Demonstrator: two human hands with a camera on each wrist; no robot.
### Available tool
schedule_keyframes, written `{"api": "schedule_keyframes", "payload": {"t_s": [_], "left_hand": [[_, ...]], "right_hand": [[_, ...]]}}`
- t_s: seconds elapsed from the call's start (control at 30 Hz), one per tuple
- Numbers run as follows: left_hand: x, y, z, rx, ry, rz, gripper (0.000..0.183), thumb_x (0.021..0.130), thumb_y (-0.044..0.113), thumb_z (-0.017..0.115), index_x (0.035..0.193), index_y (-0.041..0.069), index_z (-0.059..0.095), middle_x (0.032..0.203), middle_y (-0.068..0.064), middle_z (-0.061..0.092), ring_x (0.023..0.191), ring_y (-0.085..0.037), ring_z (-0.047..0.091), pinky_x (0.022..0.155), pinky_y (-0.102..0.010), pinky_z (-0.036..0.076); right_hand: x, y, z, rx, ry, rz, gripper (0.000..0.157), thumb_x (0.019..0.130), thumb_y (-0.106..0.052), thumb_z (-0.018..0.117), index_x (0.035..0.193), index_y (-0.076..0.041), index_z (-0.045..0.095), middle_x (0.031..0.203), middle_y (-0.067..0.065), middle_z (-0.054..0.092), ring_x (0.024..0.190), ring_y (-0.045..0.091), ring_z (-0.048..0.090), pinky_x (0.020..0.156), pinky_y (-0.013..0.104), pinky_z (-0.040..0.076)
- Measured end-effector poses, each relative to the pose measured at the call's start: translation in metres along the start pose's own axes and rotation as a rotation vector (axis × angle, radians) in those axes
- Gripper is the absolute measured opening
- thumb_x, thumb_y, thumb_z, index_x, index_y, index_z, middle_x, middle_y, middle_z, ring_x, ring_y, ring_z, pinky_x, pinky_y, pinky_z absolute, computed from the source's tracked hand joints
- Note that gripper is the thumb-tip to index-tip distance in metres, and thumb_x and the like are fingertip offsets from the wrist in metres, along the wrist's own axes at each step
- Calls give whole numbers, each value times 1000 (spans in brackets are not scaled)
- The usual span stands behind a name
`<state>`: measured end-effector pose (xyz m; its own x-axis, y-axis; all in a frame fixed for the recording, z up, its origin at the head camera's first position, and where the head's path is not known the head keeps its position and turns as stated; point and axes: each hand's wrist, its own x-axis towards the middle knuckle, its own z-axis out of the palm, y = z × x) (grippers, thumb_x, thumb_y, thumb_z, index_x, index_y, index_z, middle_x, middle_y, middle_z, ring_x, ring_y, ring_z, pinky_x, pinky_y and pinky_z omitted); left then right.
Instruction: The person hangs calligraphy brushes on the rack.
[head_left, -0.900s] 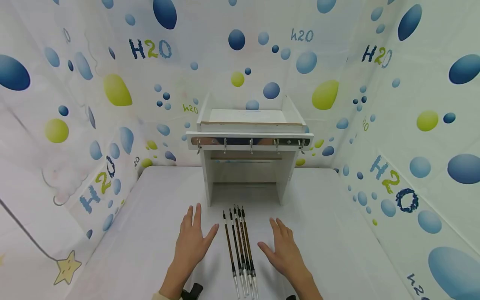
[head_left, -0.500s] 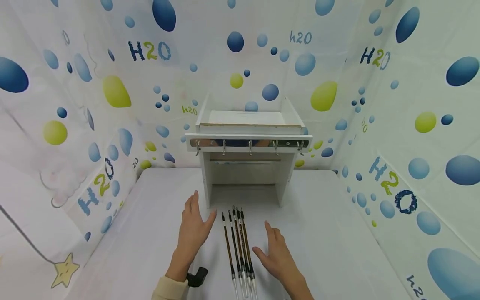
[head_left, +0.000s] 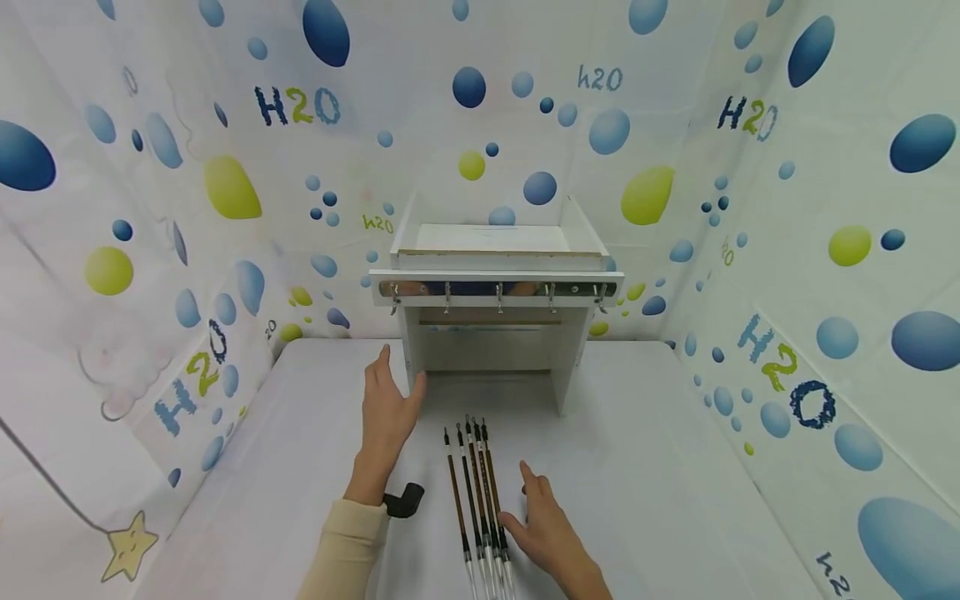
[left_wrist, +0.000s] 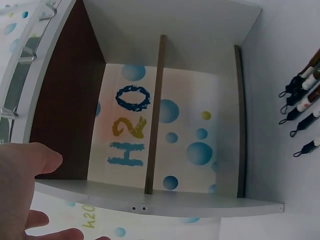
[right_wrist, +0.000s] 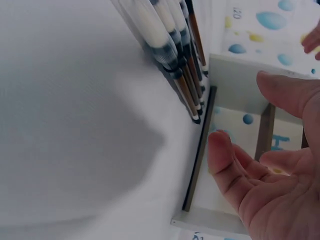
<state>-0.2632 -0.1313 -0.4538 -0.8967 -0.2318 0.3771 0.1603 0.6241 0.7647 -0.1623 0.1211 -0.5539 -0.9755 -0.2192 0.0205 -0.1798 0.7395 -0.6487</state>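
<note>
Several calligraphy brushes (head_left: 456, 492) lie side by side on the white table, hanging loops toward a small white shelf unit (head_left: 572, 358). Beside the shelf's left side panel, my left hand (head_left: 388, 417) is raised with fingers extended and thumb apart. In the left wrist view its thumb (left_wrist: 47, 157) overlaps the shelf's front lower corner by the hook rail. My right hand (head_left: 547, 533) hovers just right of the brushes, its fingers relaxed and slightly bent, with nothing in it. Seen from the right wrist, the brushes' white bristle ends (right_wrist: 150, 30) sit under clear sleeves.
A metal rail with several hooks (head_left: 499, 289) runs across the shelf's front, below an open top tray (head_left: 491, 239). Behind and at both sides hang white curtains (head_left: 420, 75) printed with blue and green dots. A black wrist camera (head_left: 405, 500) sits on my left wrist.
My left hand has moved forward, up to the shelf's left side, and more of the sleeve shows. My right hand has shifted left and slightly back, closer to the brushes. The brushes stay put.
</note>
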Motion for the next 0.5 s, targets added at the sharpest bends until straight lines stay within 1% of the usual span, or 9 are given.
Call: {"api": "schedule_keyframes", "payload": {"t_s": [0.07,0.23,0.4,0.5], "left_hand": [[9,0,1,-8,10,-7,79,96,32,61,157,2,23,152,-28,34,135,-47,45,106,-58,44],[30,3,2,-26,13,-31,74,96,29,61,156,2,26,151,-27,38,135,-45,45,107,-58,42],[50,1,5,-31,8,-36,72,95,27,60,155,0,30,150,-27,42,137,-44,44,110,-57,39],[59,-4,6,-41,22,-27,71,95,26,62,153,-3,33,149,-28,45,132,-46,49,106,-57,43]], "right_hand": [[0,0,2,7,-9,-2,85,91,-34,71,154,3,27,127,22,52,88,18,59,80,47,55],[2,1,8,11,-40,5,80,92,-31,71,152,4,31,122,18,54,84,13,54,76,40,53],[3,4,14,33,-81,15,73,93,-26,70,148,8,36,112,12,56,82,11,50,71,33,50],[2,6,19,51,-107,-4,67,93,-23,69,144,11,41,104,8,56,77,9,46,66,28,45]]}}
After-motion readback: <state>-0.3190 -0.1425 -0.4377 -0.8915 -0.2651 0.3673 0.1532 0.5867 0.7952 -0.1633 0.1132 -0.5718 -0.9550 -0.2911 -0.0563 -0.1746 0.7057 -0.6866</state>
